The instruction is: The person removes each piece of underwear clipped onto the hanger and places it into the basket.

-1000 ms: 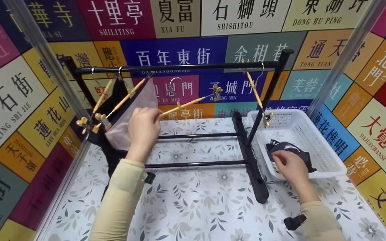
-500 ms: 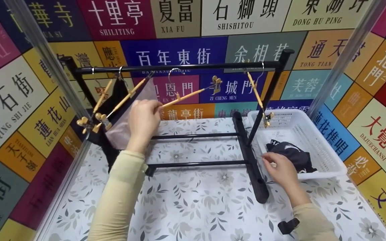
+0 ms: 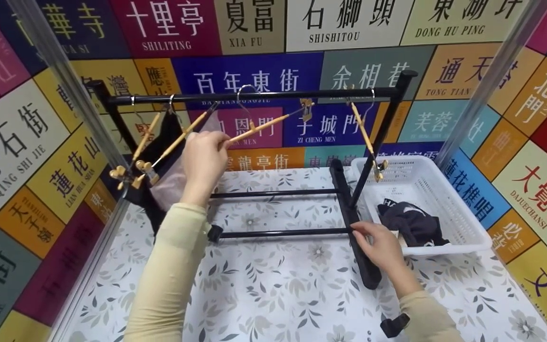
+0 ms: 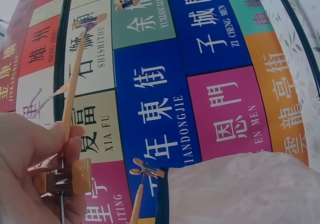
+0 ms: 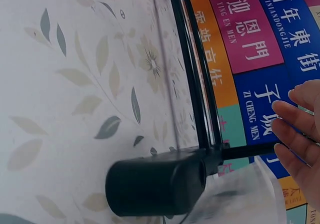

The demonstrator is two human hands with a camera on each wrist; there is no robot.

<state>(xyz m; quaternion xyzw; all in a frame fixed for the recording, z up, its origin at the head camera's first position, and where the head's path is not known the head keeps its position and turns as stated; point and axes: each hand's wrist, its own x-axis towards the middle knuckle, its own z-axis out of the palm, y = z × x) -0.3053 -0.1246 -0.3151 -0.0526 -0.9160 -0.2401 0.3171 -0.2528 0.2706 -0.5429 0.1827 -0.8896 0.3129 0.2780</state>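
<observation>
My left hand [image 3: 205,164] pinches one end of a wooden clip hanger [image 3: 259,130], which slants up to the right with its metal clips bare. The hanger's hook is up at the black top rail [image 3: 283,94]; whether it bears on the rail I cannot tell. In the left wrist view, thumb and fingers grip the hanger's bar [image 4: 73,81] beside a clip [image 4: 62,179]. My right hand [image 3: 381,244] hangs with loosely bent fingers near the rack's right foot [image 3: 366,266], holding nothing; the right wrist view shows its fingers [image 5: 295,121] spread slightly.
At the rail's left hang hangers with a black garment [image 3: 166,135] and a pale pink cloth [image 3: 171,183]. A bare clip hanger [image 3: 363,130] hangs at its right end. Dark clothing [image 3: 411,223] lies in a white basket [image 3: 473,232] beside the rack.
My left hand has raised the hanger, bringing its hook from below the rail up to it. My right hand has moved left, away from the basket's clothing to the rack's foot.
</observation>
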